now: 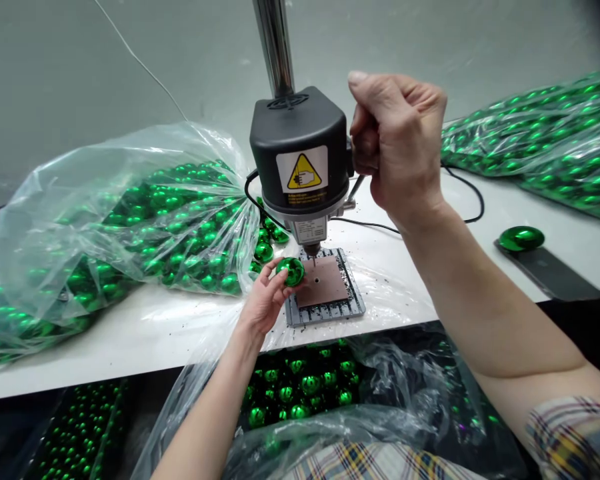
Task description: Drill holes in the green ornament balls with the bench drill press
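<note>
Your left hand pinches a green ball between thumb and fingers, just left of the drill bit; whether the ball touches the pinkish-brown board behind it, you cannot tell. Your right hand is curled around the lever at the side of the drill press, the grip itself hidden inside your fist. Small print under the yellow warning triangle is too small to read. The frame cuts off the top of the steel column and the far ends of both ball-filled bags, and shadow blurs what lies below the table edge.

The table is white, flecked with dark crumbs near the slotted metal base, and a plain greyish wall rises behind. Left sits one bulging clear bag, gathered at its neck; another bag lies at the right. Nearer on that side, a second green ball rests on a flat dark slab.

The balls are mirror-glossy and round, the plastic thin and wrinkled, the drill housing matte black. Below the edge, more balls gleam amid crumpled film, close to your plaid sleeve.
</note>
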